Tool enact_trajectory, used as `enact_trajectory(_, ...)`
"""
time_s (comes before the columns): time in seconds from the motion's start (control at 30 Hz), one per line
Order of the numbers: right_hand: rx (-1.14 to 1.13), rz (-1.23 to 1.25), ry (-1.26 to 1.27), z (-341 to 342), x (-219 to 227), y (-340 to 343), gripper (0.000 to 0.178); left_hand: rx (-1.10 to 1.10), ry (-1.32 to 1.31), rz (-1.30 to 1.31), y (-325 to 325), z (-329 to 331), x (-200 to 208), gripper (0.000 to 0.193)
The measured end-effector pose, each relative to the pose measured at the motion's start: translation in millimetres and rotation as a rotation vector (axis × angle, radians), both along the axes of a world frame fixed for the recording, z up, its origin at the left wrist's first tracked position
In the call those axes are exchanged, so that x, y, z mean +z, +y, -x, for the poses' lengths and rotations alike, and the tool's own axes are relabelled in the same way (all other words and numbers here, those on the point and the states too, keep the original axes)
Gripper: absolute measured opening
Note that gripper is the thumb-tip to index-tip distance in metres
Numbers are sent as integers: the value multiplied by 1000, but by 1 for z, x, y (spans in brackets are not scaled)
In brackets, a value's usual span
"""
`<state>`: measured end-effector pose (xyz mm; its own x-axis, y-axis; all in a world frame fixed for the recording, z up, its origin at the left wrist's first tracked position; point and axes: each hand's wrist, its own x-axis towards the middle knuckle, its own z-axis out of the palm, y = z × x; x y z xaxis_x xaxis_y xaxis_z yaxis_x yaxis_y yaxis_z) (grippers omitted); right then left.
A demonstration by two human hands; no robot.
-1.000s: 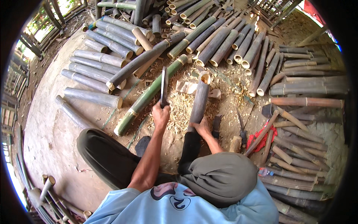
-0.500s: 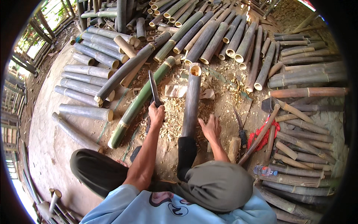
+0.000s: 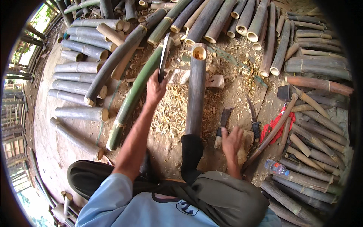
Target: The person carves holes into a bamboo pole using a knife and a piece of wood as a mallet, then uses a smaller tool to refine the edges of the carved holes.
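My left hand (image 3: 155,89) is wrapped round the handle of a machete (image 3: 164,56), its long blade pointing up and away beside a green bamboo pole (image 3: 135,92). Straight ahead lies a thick grey-brown bamboo tube (image 3: 197,90), its open far end showing orange-brown matter inside. My foot in a black sock (image 3: 191,153) is against the tube's near end. To the right, my right hand (image 3: 231,140) is open and slightly blurred, holding nothing. Just beside it lies a dark-bladed tool (image 3: 225,118) with a pale wooden handle end, partly next to my fingers.
Wood shavings (image 3: 170,109) cover the ground around the tube. Right of my hand lie a curved knife (image 3: 252,115), a red cloth (image 3: 275,126), a hammer-like tool (image 3: 286,92) and a plastic bottle (image 3: 276,167). Stacked bamboo tubes (image 3: 79,67) surround me on both sides and ahead.
My left hand has moved up and away with the machete. My right hand has shifted right and nearer to me, fingers spreading, and the dark-bladed tool now shows. The view has shifted.
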<state>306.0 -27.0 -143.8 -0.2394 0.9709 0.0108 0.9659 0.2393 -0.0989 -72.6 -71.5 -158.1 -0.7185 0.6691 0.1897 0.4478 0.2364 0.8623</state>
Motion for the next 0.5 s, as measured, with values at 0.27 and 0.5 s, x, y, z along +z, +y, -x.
enact_trajectory(0.27,-496,492,-116,-150,29,-36,80,-612,216,388,5,46,98,37)
enact_trajectory(0.5,-471,476,248,-177,-3,-75,82,-906,310,434,10,45,68,44)
